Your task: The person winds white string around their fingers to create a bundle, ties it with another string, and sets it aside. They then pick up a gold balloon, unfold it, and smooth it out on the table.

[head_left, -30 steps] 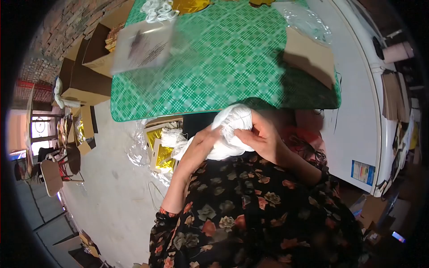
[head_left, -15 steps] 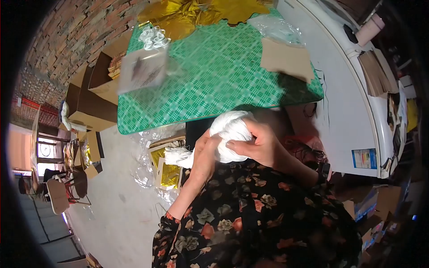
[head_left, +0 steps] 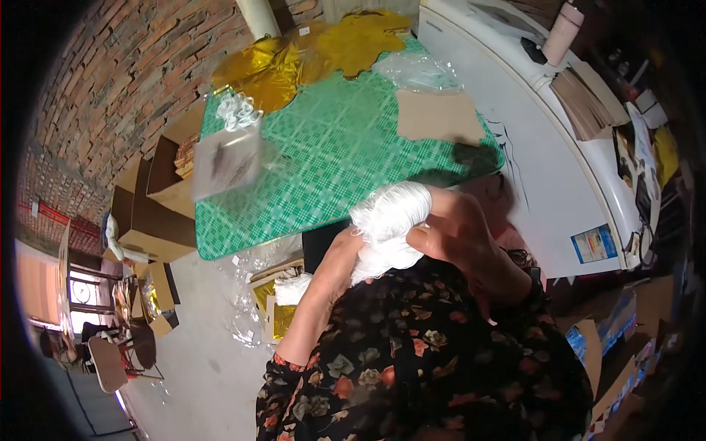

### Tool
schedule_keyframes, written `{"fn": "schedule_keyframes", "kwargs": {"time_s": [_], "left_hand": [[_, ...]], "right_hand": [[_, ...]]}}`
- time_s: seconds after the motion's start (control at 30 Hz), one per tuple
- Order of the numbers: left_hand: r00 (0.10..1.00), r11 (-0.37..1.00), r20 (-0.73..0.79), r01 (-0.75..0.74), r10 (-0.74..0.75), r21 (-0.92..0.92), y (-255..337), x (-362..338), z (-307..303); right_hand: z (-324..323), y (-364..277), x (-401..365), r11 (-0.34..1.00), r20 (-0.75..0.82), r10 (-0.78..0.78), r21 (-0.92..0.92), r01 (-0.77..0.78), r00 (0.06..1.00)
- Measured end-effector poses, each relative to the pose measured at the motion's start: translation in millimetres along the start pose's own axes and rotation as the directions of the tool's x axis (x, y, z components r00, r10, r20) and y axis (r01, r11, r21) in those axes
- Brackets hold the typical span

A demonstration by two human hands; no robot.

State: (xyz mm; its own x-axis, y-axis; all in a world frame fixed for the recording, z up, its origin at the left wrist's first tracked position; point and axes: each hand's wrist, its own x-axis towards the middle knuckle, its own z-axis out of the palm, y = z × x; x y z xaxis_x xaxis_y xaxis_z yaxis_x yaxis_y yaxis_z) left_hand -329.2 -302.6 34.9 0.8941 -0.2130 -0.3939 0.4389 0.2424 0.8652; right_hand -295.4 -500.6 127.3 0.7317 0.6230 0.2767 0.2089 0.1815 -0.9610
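Since the earlier frame, the right hand (head_left: 456, 229) had shifted its thumb toward the outer side of the white yarn (head_left: 393, 220), and the green table (head_left: 338, 140) had swung leftward in view. The yarn was held above the flowered clothing (head_left: 419, 353), with the table toward 11 o'clock. Half closed, the right hand gripped the yarn from 3 o'clock, thumb uppermost; the left hand (head_left: 338, 257), curled, held it from 8 o'clock, its fingertips hidden. Such two-sided support, close to the body, presumably kept the loose strands gathered. The yarn's long axis ran roughly from 1 to 7 o'clock, its rounded bulge toward 1; no distinct tip was visible.
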Motion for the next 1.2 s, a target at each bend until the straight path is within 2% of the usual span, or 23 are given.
{"fn": "schedule_keyframes", "kwargs": {"time_s": [0.1,0.17,0.23,0.27,0.3,0.37,0.4,0.47,0.57,0.6,0.73,0.83,0.87,0.93,0.97,1.0,1.07,1.1,1.13,1.17,1.2], "left_hand": [[0.999,0.999,-0.013,0.03,-0.03,0.011,10.7,8.3,8.4],[1.0,0.996,0.01,0.01,-0.009,-0.088,13.3,9.8,18.3],[0.998,0.991,0.061,-0.027,0.035,-0.129,10.9,9.0,23.1],[0.992,0.991,0.104,-0.059,0.071,-0.121,8.8,9.5,23.7],[0.983,0.99,0.149,-0.089,0.106,-0.113,8.3,9.2,24.8],[0.956,0.974,0.213,-0.218,0.2,0.062,17.4,2.5,27.9],[0.942,0.95,0.225,-0.283,0.25,0.131,22.8,-2.1,32.2],[0.911,0.893,0.246,-0.386,0.33,0.231,22.5,-6.5,37.0],[0.857,0.795,0.27,-0.511,0.44,0.327,17.0,-13.0,41.8],[0.883,0.835,0.218,-0.465,0.415,0.294,16.2,-12.6,39.6],[0.937,0.889,0.155,-0.345,0.311,0.301,25.6,-16.5,30.2],[0.931,0.893,0.132,-0.364,0.34,0.266,10.4,-14.8,25.4],[0.942,0.908,0.112,-0.335,0.317,0.251,7.3,-13.7,21.8],[0.867,0.716,0.018,-0.422,0.497,0.557,15.8,-15.0,15.6],[0.807,0.575,0.018,-0.435,0.59,0.693,26.7,-13.4,13.1],[0.847,0.642,-0.068,-0.345,0.527,0.685,53.3,-23.2,19.6],[0.669,0.393,0.076,-0.521,0.74,0.758,70.8,-9.5,-1.9],[0.627,0.475,-0.007,-0.582,0.779,0.66,86.8,-14.4,11.7],[0.669,0.415,0.047,-0.513,0.742,0.751,94.1,-9.6,7.1],[0.71,0.341,0.086,-0.437,0.699,0.832,99.1,-6.2,-0.6],[0.815,0.519,-0.014,-0.355,0.579,0.778,101.5,-2.8,2.1]], "right_hand": [[-4.6,-14.2,5.6,0.952,-0.017,-0.201,-0.239,0.191,0.98],[-18.3,-23.1,15.6,0.737,0.099,-0.43,-0.536,0.412,0.897],[-26.0,-27.1,24.5,0.598,0.088,-0.536,-0.663,0.451,0.84],[-26.6,-27.2,28.8,0.617,-0.007,-0.555,-0.675,0.405,0.832],[-29.1,-28.1,29.8,0.702,-0.106,-0.526,-0.614,0.361,0.844],[-34.6,-29.9,32.2,0.845,-0.302,-0.452,-0.446,0.295,0.84],[-37.6,-42.9,35.8,0.85,-0.335,-0.425,-0.466,0.244,0.841],[-58.6,-59.8,48.5,0.75,-0.285,-0.486,-0.621,0.227,0.826],[-64.1,-77.3,80.2,0.84,-0.413,-0.533,-0.365,0.402,0.738],[-60.1,-81.4,82.9,0.872,-0.43,-0.489,-0.272,0.408,0.759],[-67.1,-92.2,84.9,0.899,-0.375,-0.431,-0.256,0.355,0.821],[-71.0,-88.2,92.2,0.9,-0.306,-0.398,-0.313,0.303,0.865],[-68.0,-88.8,92.6,0.911,-0.325,-0.38,-0.295,0.289,0.866],[-55.5,-92.0,97.8,0.888,-0.351,-0.46,-0.175,0.425,0.816],[-51.1,-96.2,98.4,0.858,-0.378,-0.506,-0.129,0.497,0.775],[-47.8,-101.9,91.8,0.849,-0.325,-0.509,-0.039,0.526,0.797],[-49.7,-105.9,100.7,0.917,-0.354,-0.398,-0.136,0.374,0.847],[-42.8,-110.9,105.4,0.86,-0.238,-0.509,-0.108,0.499,0.827],[-29.8,-115.0,112.7,0.845,-0.157,-0.508,0.103,0.525,0.847],[-19.6,-114.4,122.5,0.801,-0.111,-0.583,0.087,0.592,0.805],[-6.9,-111.2,136.0,0.72,-0.096,-0.687,0.035,0.693,0.72]]}}
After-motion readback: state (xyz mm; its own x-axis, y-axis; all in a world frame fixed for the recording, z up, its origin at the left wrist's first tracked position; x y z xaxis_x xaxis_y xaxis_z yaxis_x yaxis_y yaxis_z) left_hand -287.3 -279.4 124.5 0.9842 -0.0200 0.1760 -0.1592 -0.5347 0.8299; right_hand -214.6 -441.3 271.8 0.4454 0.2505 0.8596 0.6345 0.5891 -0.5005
